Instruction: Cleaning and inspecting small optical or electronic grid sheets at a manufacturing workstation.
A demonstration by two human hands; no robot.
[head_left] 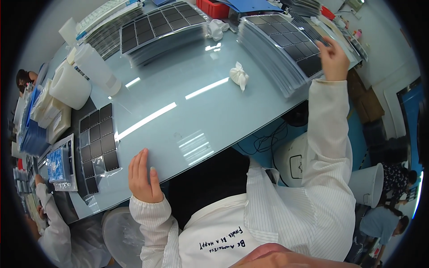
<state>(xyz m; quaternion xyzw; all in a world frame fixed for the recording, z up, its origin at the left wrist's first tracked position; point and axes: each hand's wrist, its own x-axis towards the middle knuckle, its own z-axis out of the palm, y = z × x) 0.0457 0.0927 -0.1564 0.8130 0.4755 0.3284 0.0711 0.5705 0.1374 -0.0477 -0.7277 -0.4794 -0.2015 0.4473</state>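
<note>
At the glossy table's [178, 89] two o'clock corner, the right hand [333, 56], fingers curled, touches a fanned stack of dark-squared sheets [286, 44]; the left hand [144, 176] rests flat, empty, at seven o'clock.

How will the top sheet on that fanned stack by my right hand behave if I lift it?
The top sheet is probably thin and bendy, since many lie fanned in one low stack. Its glossy surface looks slippery. The right hand is at its far corner, so it may sag when raised there.
</note>
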